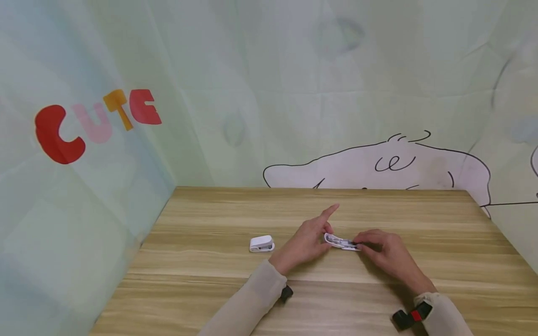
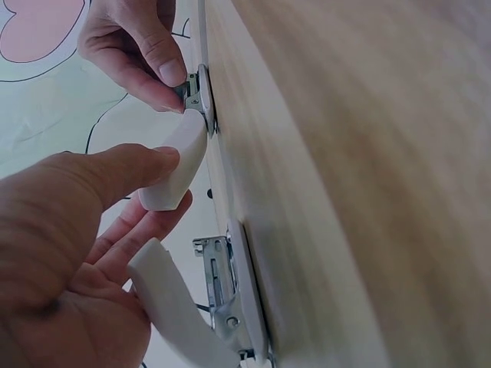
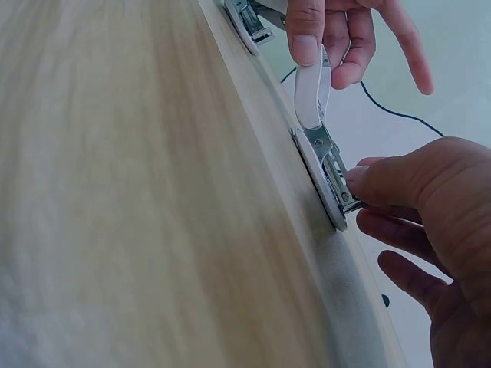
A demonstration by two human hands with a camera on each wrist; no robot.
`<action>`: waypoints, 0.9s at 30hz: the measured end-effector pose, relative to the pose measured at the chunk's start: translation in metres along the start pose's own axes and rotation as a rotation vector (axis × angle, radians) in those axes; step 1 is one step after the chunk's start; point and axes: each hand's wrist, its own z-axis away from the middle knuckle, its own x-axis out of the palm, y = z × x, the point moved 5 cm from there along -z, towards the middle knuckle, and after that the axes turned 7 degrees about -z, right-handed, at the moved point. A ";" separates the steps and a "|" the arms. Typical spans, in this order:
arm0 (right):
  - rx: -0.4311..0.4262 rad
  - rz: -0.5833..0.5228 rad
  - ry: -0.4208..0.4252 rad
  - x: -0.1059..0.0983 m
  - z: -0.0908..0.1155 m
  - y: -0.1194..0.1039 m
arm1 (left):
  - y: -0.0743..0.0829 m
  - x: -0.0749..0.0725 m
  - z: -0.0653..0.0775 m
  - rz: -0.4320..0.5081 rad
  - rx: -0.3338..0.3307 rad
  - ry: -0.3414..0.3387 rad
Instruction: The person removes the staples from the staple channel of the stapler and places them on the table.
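Observation:
An opened white stapler [image 1: 339, 241] lies between both hands on the table, its cover swung back from its metal staple channel [image 3: 334, 175]. My left hand [image 1: 307, 240] pinches the white cover [image 2: 182, 157] between thumb and fingers, with the index finger stretched out forward. At the other end, my right hand [image 1: 387, 252] pinches the metal channel with thumb and index finger. The stapler's white base [image 3: 311, 172] stays down at the tabletop. Left of the hands stands a second white stapler [image 1: 261, 243], apart from them; its metal inside [image 2: 221, 276] shows in the left wrist view.
The wood-grain table [image 1: 201, 214] reaches back to a printed cloth backdrop [image 1: 252, 93] with "CUTE" lettering and a cartoon animal. Black straps with small devices [image 1: 409, 318] are on the wrists, over light sleeves [image 1: 248, 303].

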 end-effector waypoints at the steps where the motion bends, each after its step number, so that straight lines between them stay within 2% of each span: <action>1: 0.000 0.003 0.003 -0.001 0.000 0.000 | 0.000 0.000 0.000 -0.004 -0.001 -0.001; 14: 0.022 0.009 0.028 -0.007 -0.001 0.002 | 0.003 -0.002 0.001 -0.010 -0.019 0.000; 27: 0.124 -0.025 0.042 -0.013 0.004 0.002 | 0.002 0.001 0.002 -0.026 -0.024 0.001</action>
